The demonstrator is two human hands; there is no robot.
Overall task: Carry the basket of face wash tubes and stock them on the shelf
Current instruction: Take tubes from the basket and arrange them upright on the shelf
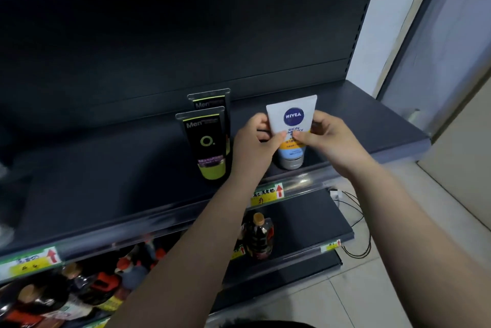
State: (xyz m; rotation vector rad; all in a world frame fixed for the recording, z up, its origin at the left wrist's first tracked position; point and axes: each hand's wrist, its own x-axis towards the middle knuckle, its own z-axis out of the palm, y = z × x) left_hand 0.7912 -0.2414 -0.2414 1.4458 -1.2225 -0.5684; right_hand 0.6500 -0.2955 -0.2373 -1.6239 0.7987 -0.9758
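I see the white Nivea tube (291, 125) standing cap-down on the dark grey shelf (372, 125), near its front edge at about 3 o'clock from the frame's middle. Both hands have it: the left hand (253, 141) pinches its left edge with curled fingers and thumb, and the right hand (328, 139) pinches its right edge the same way, the two thumbs almost meeting across the label. At 9 o'clock from the tube, just beside my left hand, stand two black-and-green Men tubes (210, 147), one behind the other, also cap-down. At 6 o'clock, on the shelf's front rail, sits a yellow price tag (267, 195) with a red arrow. Further down at 6 o'clock a dark bottle (259, 237) stands on the lower shelf, with more bottles (79, 290) crowded at 8 o'clock.
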